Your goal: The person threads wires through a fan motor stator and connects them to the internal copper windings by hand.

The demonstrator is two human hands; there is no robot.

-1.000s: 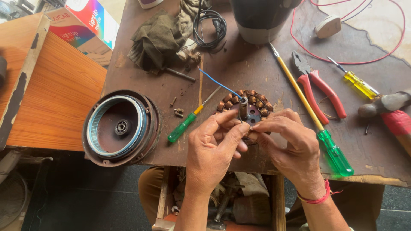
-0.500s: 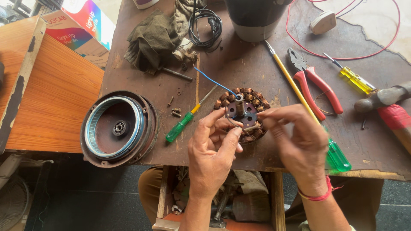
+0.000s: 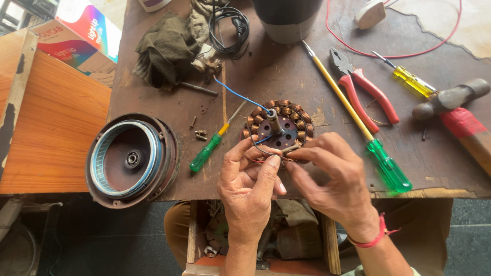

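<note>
A round motor stator (image 3: 280, 125) with copper coils and a short central shaft lies on the brown workbench (image 3: 266, 76). A blue wire (image 3: 240, 96) runs from its centre toward the back left. My left hand (image 3: 250, 186) and my right hand (image 3: 327, 179) meet at the stator's near edge. Their fingertips pinch thin red and blue wire ends and a small sleeve between them. A red thread band is on my right wrist.
A round fan housing (image 3: 132, 159) sits at the bench's left corner. A small green screwdriver (image 3: 208, 148), a long green-handled screwdriver (image 3: 358, 128), red pliers (image 3: 365, 92), a yellow screwdriver (image 3: 409, 79), a hammer (image 3: 455, 110), a rag (image 3: 166, 48), black cable (image 3: 230, 28) and loose screws (image 3: 199, 134) lie around.
My hands stay at the stator's near edge and shift their fingers slightly on the wires. The stator sits a little turned, with its shaft now more visible.
</note>
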